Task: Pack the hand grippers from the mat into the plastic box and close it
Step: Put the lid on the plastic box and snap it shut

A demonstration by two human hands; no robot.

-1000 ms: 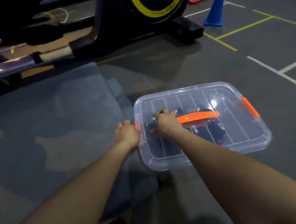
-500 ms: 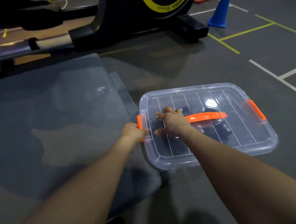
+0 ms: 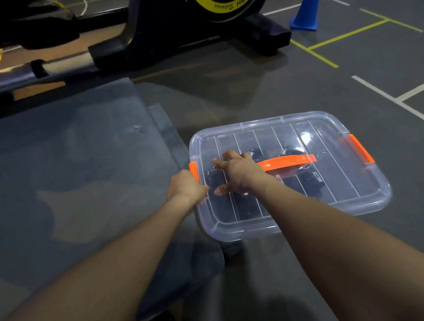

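The plastic box (image 3: 290,176) sits on the dark gym floor (image 3: 368,236), its left side just beside the edge of the mat (image 3: 66,187). The clear lid (image 3: 325,196) is seated on top. Dark shapes visible through it are judged to be the hand grippers (image 3: 308,179), already inside; none is seen on the mat.

The right hand (image 3: 238,174) lies flat on the lid, fingers spread and straight, pressing down near the left end of the orange carry handle (image 3: 287,162). This placement appears intended to hold the lid down while the near clasp is worked. The left hand (image 3: 186,188) is at the left orange latch (image 3: 193,171), fingers curled against the box side; whether it actually grips the latch cannot be told from this angle. The right orange latch (image 3: 361,151) looks folded against the box wall, though its engagement is not confirmed.

Judgement: packing is complete, and closing is in its final step at the left latch.

Clearances: open floor lies to the right of the box and on its near side. An exercise machine (image 3: 193,27) stands well behind it, and a blue cone (image 3: 306,9) is far off to the rear right. The mat edge crowds the left hand's working room.
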